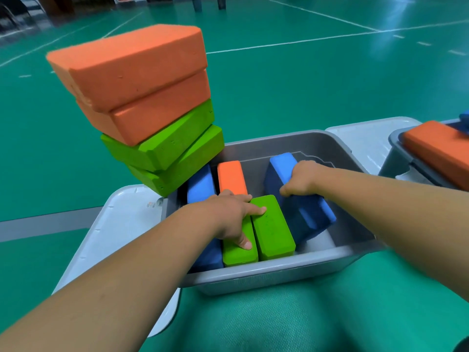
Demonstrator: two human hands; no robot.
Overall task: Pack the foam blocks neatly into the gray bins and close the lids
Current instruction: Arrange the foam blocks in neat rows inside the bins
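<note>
Nearest, inside the gray bin [266, 276], we log our left hand [233, 217], fingers spread flat, resting on two green blocks [275, 232] set side by side against the bin's near wall. Right of these, our right hand [302, 179] grips a tilted blue block [308, 217]. Farther in the bin stand an orange block [232, 176] and a second blue block [200, 185], and at its far-left corner rises a stack [152, 102] of two green and two orange blocks.
</note>
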